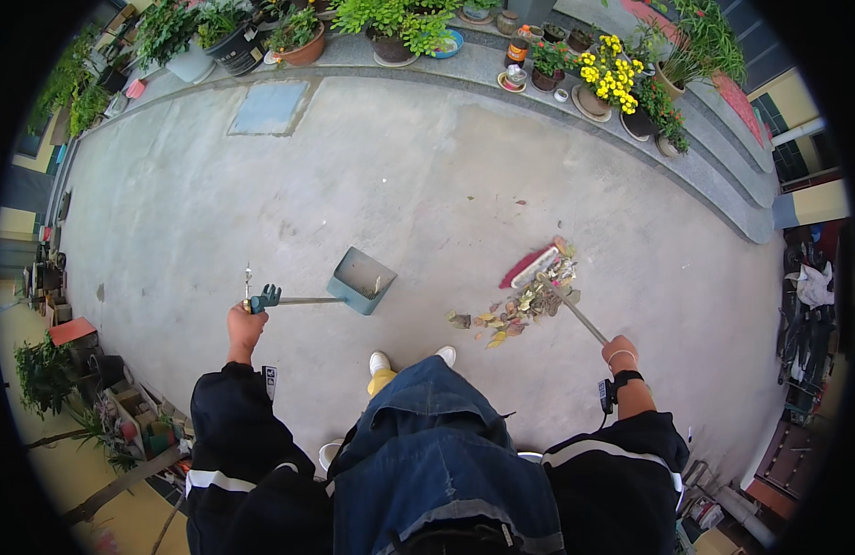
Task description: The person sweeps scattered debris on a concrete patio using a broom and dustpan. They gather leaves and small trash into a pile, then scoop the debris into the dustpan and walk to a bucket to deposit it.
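My left hand (247, 329) is closed around the upper end of a long-handled dustpan (361, 300), whose green-blue pan rests on the concrete floor with a little debris inside. My right hand (620, 352) grips the metal handle of a broom (531, 267) with dark red bristles. The broom head lies on the floor to the right of the pan, apart from it, against a heap of dry leaves (538, 297). Some leaves trail from the heap toward the lower left. The broom head looks slightly blurred.
Potted plants, among them yellow flowers (611, 69), line the grey stone step (469, 59) ahead. Curved steps (732, 187) stand at the right. Plants and stacked clutter (139, 416) border the lower left. A light blue square plate (269, 107) is set in the floor. Small bits of leaf lie scattered.
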Action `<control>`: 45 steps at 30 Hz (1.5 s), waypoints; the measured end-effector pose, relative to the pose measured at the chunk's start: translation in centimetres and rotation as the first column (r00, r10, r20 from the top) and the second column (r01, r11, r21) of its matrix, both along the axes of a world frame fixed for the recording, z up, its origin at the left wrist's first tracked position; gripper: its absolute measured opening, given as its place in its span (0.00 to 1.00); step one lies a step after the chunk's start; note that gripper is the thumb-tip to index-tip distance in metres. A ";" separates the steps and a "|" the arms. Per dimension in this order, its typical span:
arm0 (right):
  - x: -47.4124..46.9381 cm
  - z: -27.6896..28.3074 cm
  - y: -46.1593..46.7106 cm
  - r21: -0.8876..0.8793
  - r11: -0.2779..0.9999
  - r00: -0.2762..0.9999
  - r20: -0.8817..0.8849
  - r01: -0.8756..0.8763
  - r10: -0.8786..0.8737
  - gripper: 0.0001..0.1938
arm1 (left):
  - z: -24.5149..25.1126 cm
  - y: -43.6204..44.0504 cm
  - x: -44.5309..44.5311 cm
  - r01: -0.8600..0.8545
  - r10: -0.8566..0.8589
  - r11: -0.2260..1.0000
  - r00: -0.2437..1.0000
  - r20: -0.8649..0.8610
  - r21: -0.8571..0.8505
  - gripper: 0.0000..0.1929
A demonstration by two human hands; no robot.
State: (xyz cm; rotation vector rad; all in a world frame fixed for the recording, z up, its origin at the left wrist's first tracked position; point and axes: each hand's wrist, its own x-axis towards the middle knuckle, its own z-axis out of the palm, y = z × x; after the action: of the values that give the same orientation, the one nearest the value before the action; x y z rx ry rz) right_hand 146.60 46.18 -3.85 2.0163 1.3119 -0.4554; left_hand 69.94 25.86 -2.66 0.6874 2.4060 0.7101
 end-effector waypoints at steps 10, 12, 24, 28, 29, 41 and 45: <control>-8.3 0.5 -3.5 0.096 0.989 0.966 -0.223 -0.112 0.131 0.17 | 0.5 0.2 0.2 0.020 -0.021 1.000 1.000 -0.003 -0.023 0.05; -12.1 -2.8 -3.3 0.080 0.988 0.951 -0.268 -0.135 0.152 0.18 | 0.8 0.3 0.5 0.046 -0.047 0.998 0.998 -0.034 -0.037 0.06; -0.8 -4.4 -13.1 -0.152 0.987 0.991 -0.127 -0.055 0.036 0.21 | 0.6 0.1 0.6 0.052 -0.059 0.996 0.994 -0.097 -0.068 0.08; -0.3 0.3 -16.5 -0.071 0.996 0.998 -0.032 0.046 -0.049 0.20 | 0.7 0.0 0.1 0.098 -0.105 0.993 0.984 -0.143 -0.061 0.08; -1.2 1.1 -17.2 -0.042 0.998 0.999 -0.015 0.037 -0.038 0.19 | 0.8 -0.1 0.0 0.106 -0.115 0.992 0.983 -0.141 -0.071 0.09; -18.3 -0.8 -23.2 0.007 0.978 0.930 -0.307 -0.208 0.200 0.19 | 1.4 -4.1 1.0 0.148 -0.149 0.989 0.971 -0.189 -0.024 0.12; -23.2 -3.8 -23.2 -0.108 0.968 0.950 -0.242 -0.228 0.197 0.20 | 0.3 -7.8 -0.1 0.071 -0.065 0.997 0.990 -0.123 0.041 0.11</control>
State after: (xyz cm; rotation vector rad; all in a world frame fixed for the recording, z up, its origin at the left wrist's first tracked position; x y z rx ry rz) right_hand 123.43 23.01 -7.64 1.7256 1.5757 -0.6722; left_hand 69.84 18.04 -2.35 0.8495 2.4691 0.7149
